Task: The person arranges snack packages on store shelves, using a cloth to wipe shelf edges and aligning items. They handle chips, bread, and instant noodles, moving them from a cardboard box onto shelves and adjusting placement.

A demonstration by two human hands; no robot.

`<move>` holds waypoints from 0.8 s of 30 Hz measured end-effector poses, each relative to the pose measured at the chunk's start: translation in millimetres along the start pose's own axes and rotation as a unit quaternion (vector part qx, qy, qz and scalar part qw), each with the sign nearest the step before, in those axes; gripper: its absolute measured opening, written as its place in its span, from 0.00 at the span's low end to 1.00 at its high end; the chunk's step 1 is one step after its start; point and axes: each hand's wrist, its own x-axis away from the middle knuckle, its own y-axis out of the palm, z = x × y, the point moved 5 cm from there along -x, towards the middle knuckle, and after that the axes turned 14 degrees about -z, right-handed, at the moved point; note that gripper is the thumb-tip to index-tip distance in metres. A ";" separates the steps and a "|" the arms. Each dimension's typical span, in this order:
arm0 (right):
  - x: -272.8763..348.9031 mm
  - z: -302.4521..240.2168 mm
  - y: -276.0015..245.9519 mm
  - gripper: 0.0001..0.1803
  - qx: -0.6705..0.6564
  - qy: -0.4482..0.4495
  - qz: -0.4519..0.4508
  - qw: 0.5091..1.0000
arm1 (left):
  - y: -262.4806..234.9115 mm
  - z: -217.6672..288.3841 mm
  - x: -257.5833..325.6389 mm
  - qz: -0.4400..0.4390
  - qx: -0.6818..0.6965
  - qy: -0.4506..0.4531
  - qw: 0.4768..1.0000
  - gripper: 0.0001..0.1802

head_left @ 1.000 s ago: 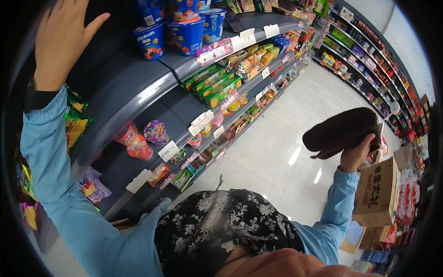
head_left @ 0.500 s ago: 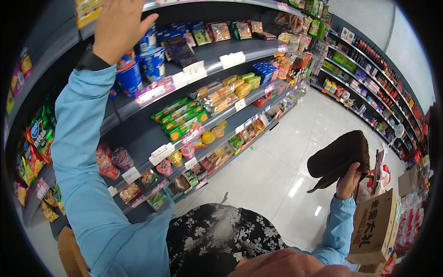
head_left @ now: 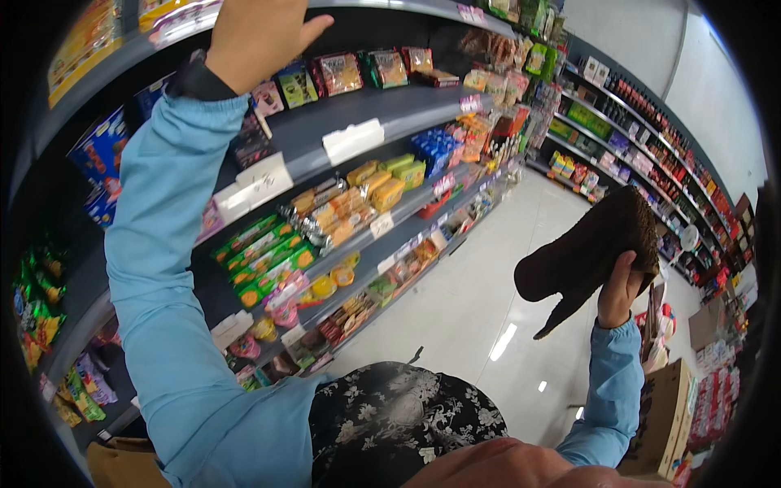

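A person's right hand (head_left: 620, 291) grips a dark brown cloth (head_left: 578, 252) above a glossy, pale floor (head_left: 464, 301). The left hand (head_left: 260, 41), thumb spread, is raised before grey shelves (head_left: 325, 122) of packaged snacks (head_left: 264, 254).

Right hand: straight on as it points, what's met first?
Past the dark brown item it holds, the right hand would probably meet the far shelves first, though depth is unclear.

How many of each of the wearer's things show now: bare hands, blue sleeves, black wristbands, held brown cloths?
Bare hands: 2 (left hand, right hand)
Blue sleeves: 2 (left sleeve, right sleeve)
Black wristband: 1
Brown cloth: 1
Total: 6
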 end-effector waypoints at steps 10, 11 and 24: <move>-228.9 18.5 130.7 0.27 0.104 -0.172 -0.077 0.977 | 80.2 -2.7 -53.2 -0.031 -0.124 -0.031 0.991 0.47; -248.0 18.8 154.7 0.27 0.123 -0.199 -0.092 0.968 | 90.0 -0.8 -61.2 -0.037 -0.127 -0.032 0.991 0.46; -444.2 65.8 348.0 0.25 -0.056 -0.458 -0.094 0.882 | 122.4 -21.6 -65.8 -0.225 -0.223 -0.091 0.944 0.44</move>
